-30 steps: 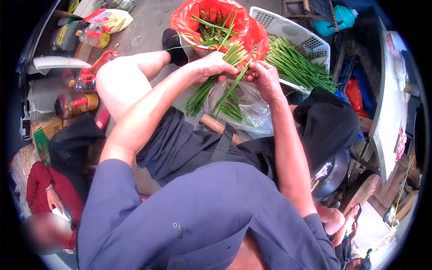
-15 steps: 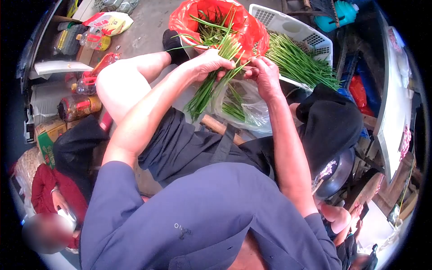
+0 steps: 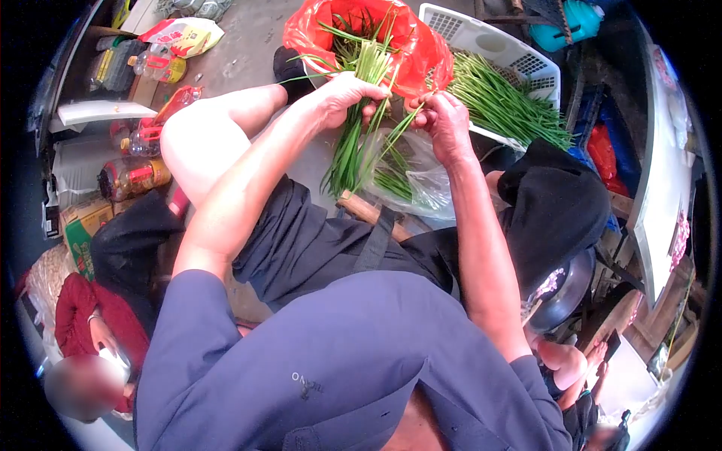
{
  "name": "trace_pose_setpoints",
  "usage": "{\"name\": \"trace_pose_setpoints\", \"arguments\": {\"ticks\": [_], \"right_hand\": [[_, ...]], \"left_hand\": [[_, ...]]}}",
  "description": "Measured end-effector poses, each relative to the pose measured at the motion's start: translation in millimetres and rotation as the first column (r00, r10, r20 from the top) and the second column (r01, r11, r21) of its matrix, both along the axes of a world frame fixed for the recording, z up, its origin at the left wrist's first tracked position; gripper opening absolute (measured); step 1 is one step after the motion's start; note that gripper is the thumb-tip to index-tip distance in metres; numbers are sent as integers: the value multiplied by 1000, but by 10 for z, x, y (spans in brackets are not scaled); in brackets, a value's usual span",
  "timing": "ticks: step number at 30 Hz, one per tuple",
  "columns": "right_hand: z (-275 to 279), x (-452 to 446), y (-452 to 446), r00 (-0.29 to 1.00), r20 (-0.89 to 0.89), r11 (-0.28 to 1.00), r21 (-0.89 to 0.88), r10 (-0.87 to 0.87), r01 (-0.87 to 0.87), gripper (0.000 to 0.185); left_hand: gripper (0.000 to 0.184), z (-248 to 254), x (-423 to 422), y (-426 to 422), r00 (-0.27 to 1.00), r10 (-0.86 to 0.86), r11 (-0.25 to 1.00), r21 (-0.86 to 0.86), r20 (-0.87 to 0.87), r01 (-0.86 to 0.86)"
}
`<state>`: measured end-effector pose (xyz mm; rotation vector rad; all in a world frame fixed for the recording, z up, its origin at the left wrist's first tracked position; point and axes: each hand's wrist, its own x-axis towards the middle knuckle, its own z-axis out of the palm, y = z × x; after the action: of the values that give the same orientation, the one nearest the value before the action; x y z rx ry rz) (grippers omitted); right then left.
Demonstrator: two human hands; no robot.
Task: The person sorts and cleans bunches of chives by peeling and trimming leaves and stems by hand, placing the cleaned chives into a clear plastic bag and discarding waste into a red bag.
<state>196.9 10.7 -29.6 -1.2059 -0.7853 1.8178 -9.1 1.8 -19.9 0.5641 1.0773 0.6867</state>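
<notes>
My left hand (image 3: 350,98) is closed round a bunch of long green stalks (image 3: 346,154), pale ends up, leaves hanging down. To its right, my right hand (image 3: 445,124) pinches a thin green stalk (image 3: 402,129) between thumb and fingers. Just beyond my hands stands a bucket or basket lined with a red plastic bag (image 3: 425,64), with loose green stalks inside. A white crate (image 3: 492,41) at its right holds a large pile of green stalks (image 3: 504,101). Below my hands lies a clear plastic bag (image 3: 432,177) with more greens in it.
Bottles (image 3: 143,140) and a jar (image 3: 135,178) stand at the left, near a cardboard box (image 3: 90,222). A person in dark red (image 3: 75,312) sits at lower left; another person's leg (image 3: 564,361) shows at lower right. A teal container (image 3: 568,26) is at upper right.
My left hand has shifted slightly left and up, and its bunch hangs more upright. My right hand has moved a little right, away from the bunch, with a stalk between its fingers.
</notes>
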Motion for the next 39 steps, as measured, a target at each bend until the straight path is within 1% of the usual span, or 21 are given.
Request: {"name": "trace_pose_setpoints", "arguments": {"ticks": [4, 6, 7, 9, 11, 12, 15, 18, 19, 21, 23, 25, 27, 28, 30, 31, 33, 38, 39], "right_hand": [[-64, -6, 23, 1000, 3, 1000, 0, 0, 0, 9], [-116, -21, 26, 1000, -1, 1000, 6, -3, 3, 10], [-152, -28, 24, 1000, 4, 999, 33, 15, -16, 10], [-176, -42, 18, 999, 10, 998, 61, 33, -33, 11], [-163, -99, -19, 999, 37, 997, 62, 38, -40, 17], [-149, -120, -26, 997, 55, 995, 76, 59, -63, 24], [-100, -182, -68, 993, 97, 994, 82, 62, -70, 25], [-111, -199, -87, 991, 119, 990, 120, 60, -74, 23], [-126, -199, -90, 991, 120, 987, 143, 61, -78, 22], [-151, -210, -88, 991, 124, 987, 140, 57, -74, 21], [-170, -216, -83, 990, 128, 988, 139, 52, -70, 20], [-191, -224, -86, 988, 122, 978, 169, 99, -119, 21], [-196, -226, -98, 990, 112, 980, 165, 89, -107, 22], [-190, -229, -103, 992, 103, 982, 161, 79, -95, 22], [-179, -221, -100, 990, 122, 979, 180, 73, -94, 22], [-176, -217, -98, 988, 142, 975, 199, 65, -93, 22], [-176, -188, -81, 987, 147, 977, 192, 59, -87, 22], [-233, -148, -38, 985, 169, 982, 179, 29, -60, 22], [-241, -144, -34, 990, 144, 984, 173, 8, -33, 22]], "left_hand": [[13, 7, 0, 7, 1000, 9, 1000, 1, 10, -9], [13, -11, 2, 9, 1000, -2, 998, 59, -6, 2], [13, -25, 6, 10, 1000, -2, 998, 59, -6, 3], [14, -26, 27, 1, 999, -9, 994, 108, -40, 13], [14, 3, 57, -11, 997, -8, 995, 102, -71, 15], [14, -5, 67, -13, 997, -13, 994, 112, -73, 21], [12, -34, 87, -21, 995, -34, 991, 127, -95, 46], [12, -39, 107, -33, 975, -86, 977, 172, -205, 122], [12, -19, 118, -41, 975, -86, 978, 171, -205, 122], [6, 8, 140, -53, 978, -83, 975, 185, -193, 120], [5, 26, 142, -56, 980, -85, 977, 176, -180, 117], [4, -4, 132, -51, 982, -87, 979, 166, -167, 115], [14, -54, 116, -38, 993, -98, 989, 107, -73, 105], [14, -55, 105, -34, 993, -97, 989, 107, -74, 105], [15, -59, 87, -24, 990, -138, 990, 37, 8, 137], [15, -68, 79, -23, 990, -138, 990, 37, 8, 138], [16, -78, 73, -24, 986, -149, 989, 10, 70, 148], [12, -77, 72, -26, 987, -149, 989, 6, 67, 149], [11, -71, 69, -27, 987, -149, 989, 2, 65, 149]]}}
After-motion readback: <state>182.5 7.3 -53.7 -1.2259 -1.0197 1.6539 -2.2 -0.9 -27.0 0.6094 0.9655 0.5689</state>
